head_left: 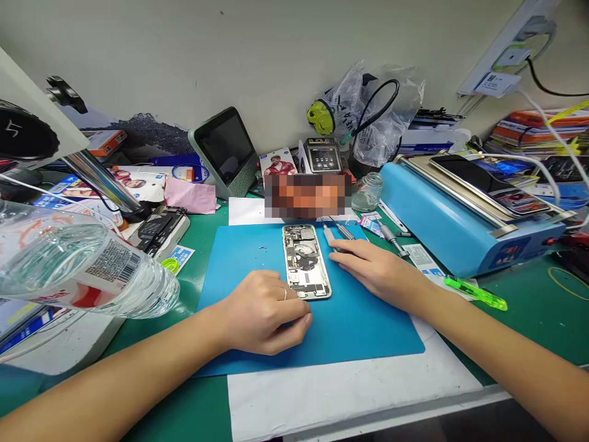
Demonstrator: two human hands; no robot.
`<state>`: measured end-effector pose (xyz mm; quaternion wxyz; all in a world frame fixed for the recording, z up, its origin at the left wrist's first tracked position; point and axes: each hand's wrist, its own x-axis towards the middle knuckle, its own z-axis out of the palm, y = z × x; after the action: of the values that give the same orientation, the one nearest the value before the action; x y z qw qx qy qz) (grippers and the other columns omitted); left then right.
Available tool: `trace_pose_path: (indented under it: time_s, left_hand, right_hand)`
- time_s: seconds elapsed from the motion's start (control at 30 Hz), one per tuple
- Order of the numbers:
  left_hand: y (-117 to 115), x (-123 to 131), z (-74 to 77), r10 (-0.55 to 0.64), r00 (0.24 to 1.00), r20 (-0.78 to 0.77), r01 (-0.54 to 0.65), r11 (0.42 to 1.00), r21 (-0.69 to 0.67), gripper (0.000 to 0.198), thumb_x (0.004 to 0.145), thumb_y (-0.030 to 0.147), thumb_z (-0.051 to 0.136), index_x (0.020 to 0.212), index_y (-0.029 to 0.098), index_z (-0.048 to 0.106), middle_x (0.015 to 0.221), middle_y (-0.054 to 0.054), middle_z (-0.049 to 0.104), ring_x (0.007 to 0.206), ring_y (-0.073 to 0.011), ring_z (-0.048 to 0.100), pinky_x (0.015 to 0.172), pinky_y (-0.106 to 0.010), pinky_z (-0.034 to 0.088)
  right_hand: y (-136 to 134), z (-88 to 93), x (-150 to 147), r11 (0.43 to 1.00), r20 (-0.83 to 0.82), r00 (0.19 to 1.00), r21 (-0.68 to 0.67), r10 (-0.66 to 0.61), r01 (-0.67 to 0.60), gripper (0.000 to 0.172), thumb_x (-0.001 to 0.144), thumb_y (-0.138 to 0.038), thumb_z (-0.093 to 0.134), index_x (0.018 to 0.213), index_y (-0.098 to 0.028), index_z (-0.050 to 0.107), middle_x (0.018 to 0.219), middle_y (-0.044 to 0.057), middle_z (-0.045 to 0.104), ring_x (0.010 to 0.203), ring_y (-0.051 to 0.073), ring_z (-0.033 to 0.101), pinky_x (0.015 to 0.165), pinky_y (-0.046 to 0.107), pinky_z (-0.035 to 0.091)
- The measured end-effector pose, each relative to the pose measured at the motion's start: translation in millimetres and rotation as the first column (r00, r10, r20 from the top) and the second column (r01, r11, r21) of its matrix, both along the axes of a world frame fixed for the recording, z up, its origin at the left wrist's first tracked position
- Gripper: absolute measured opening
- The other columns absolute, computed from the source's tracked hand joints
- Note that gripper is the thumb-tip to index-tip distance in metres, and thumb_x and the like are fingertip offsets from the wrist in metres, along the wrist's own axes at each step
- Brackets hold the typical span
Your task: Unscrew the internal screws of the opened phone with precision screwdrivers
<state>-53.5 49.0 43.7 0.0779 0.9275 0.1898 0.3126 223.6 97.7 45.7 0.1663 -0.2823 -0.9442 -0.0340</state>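
Just above the middle of the flat blue mat [359, 328], an opened, pale-rimmed rectangular phone with bare silver-and-black innards [306, 261] is lying flat; it is likely being light, stiff, smooth-edged and fragile inside, so its long side rims seem the place for holding it. At its seven o'clock, the left hand [264, 313] is resting with fingers curling together; whether they are pinching anything, I cannot tell. At three o'clock, the right hand [368, 264] is stretching its fingers towards a slim white-handled tool [328, 233], though whether it is gripping it, I cannot tell. Beneath, a glossy green tabletop [543, 319] is showing; a clear plastic bottle [92, 264] is looming at nine o'clock, a boxy blue machine [427, 215] is sitting towards half past two, and a pale plain wall [276, 55] is standing at twelve.
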Motion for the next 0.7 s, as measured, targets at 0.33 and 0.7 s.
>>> trace_pose_path:
  time_s: [0.33, 0.7]
  left_hand:
    - [0.1, -0.1, -1.6, -0.013, 1.000, 0.013, 0.014, 1.000, -0.028, 0.026, 0.095, 0.017, 0.046, 0.077, 0.018, 0.064, 0.053, 0.003, 0.055, 0.044, -0.0125, 0.047, 0.049, -0.031, 0.030]
    - [0.4, -0.9, -1.3, -0.028, 1.000, 0.012, 0.028, 0.998, -0.054, 0.024, 0.095, 0.016, 0.047, 0.080, 0.016, 0.066, 0.055, 0.002, 0.057, 0.046, -0.0123, 0.049, 0.051, -0.031, 0.029]
  right_hand:
    - [-2.7, 20.7, 26.9, 0.957, -0.055, 0.957, -0.079, -0.285, 0.280, 0.038, 0.095, -0.040, 0.060, 0.127, -0.022, 0.068, 0.129, 0.018, 0.065, 0.117, 0.039, 0.065, 0.091, 0.058, 0.057]
    - [-4.4, 17.7, 24.9, 0.924, -0.037, 0.964, -0.298, -0.262, 0.240, 0.033, 0.101, -0.029, 0.048, 0.127, -0.023, 0.067, 0.117, 0.011, 0.069, 0.104, 0.025, 0.070, 0.086, 0.040, 0.059]
